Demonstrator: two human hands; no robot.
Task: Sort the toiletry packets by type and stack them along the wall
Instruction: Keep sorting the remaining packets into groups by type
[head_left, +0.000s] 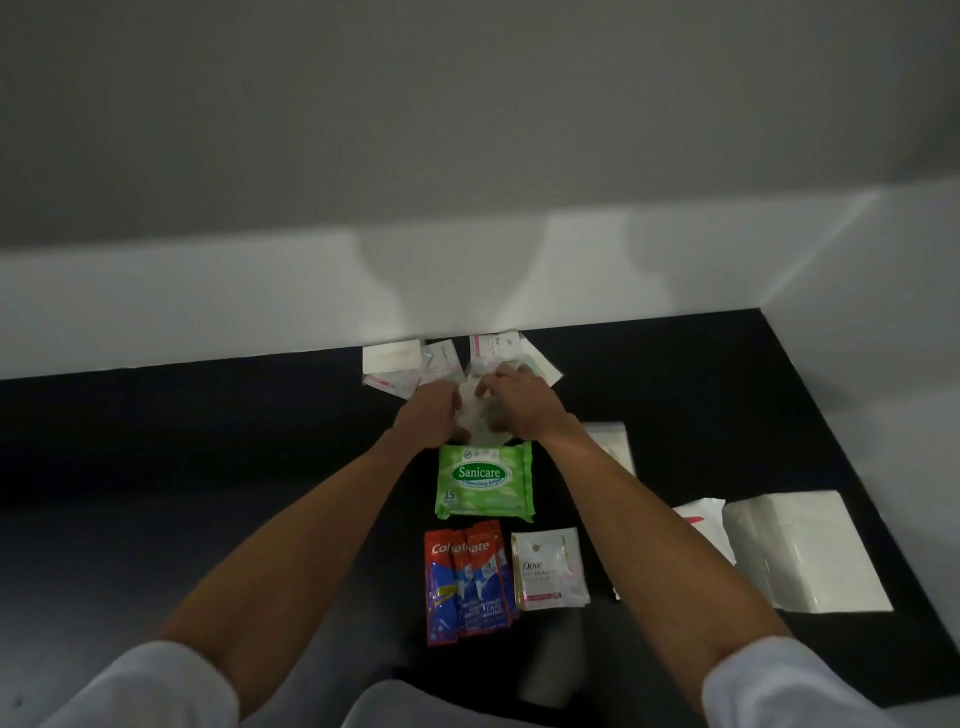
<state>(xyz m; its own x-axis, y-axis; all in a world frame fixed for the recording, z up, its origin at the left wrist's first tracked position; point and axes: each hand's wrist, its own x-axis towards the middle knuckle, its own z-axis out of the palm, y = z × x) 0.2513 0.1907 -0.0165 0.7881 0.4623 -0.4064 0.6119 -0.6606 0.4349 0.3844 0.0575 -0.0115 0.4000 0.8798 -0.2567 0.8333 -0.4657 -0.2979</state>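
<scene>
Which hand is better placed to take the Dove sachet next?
Probably the right hand: the Dove sachet lies just beside the right forearm, right of the Colgate sachets. The left hand would have to cross over them.

Single view, head-mounted, wide-angle. Looks forward and steeply down over both forearms onto dark floor. Faces white wall across top of frame; side wall meets it at right. Hands close, mid-frame; sleeves at bottom edge. Straight edges bow toward borders. No second view, so no overlap.
</scene>
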